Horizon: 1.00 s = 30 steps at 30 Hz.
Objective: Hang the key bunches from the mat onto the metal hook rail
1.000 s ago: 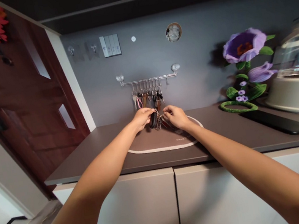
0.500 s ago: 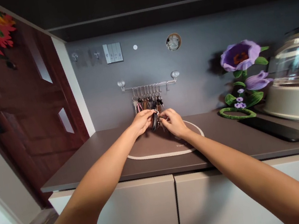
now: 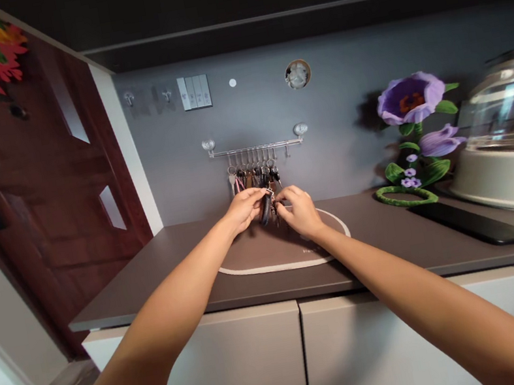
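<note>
Key bunch with black loop, one lot: held between both hands above the far part of a brown, pale-edged mat on the dark surface. Left hand: fingers pinching the top of the loop. Right hand: fingers pinching the metal parts at the bunch's right side. Behind, far: wall rail with hooks, several hanging keys. Right: black phone, lying flat; purple flower ornament, standing.

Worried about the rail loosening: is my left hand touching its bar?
Apart. The head view shows the left hand below the bar, hanging keys visible between.
</note>
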Motion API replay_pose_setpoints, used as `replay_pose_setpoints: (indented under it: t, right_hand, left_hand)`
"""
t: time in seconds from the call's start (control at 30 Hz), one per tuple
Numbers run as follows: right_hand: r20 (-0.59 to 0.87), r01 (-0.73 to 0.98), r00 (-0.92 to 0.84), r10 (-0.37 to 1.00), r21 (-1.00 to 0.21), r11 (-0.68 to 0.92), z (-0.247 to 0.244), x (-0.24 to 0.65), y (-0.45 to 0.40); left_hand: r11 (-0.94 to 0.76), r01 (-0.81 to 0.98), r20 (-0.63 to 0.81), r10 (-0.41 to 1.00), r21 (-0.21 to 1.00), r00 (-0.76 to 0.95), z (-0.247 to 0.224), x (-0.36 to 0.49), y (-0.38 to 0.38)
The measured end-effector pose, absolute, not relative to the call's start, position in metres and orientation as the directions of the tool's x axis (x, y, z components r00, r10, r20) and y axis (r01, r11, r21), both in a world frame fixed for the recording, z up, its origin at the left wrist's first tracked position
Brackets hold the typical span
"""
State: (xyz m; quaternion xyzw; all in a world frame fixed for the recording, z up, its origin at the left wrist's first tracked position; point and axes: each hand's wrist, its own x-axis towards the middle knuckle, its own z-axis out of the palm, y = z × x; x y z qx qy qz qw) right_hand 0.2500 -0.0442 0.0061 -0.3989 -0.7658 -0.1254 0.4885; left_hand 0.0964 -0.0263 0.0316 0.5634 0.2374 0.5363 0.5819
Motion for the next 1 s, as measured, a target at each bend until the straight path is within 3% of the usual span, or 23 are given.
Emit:
replay_pose_setpoints:
  t: [0.27,0.6,1.0]
  right_hand:
    - [0.872,0.717,-0.151,0.466,-0.227,0.659,0.010,0.251,-0.045]
    - [0.869,0.579,-0.168,0.466,-0.296,0.760,0.016,0.252,-0.047]
    - [0.817,0.441,-0.091,0.570,-0.480,0.758,0.016,0.255,-0.041]
  left_hand:
    - [-0.263,-0.320,0.360,0.883,0.910,0.299,0.029,0.096,-0.023]
    - [-0.343,-0.233,0.399,0.879,0.910,0.262,0.029,0.095,-0.019]
    - [-0.217,-0.225,0.282,0.907,0.950,0.314,0.026,0.099,-0.026]
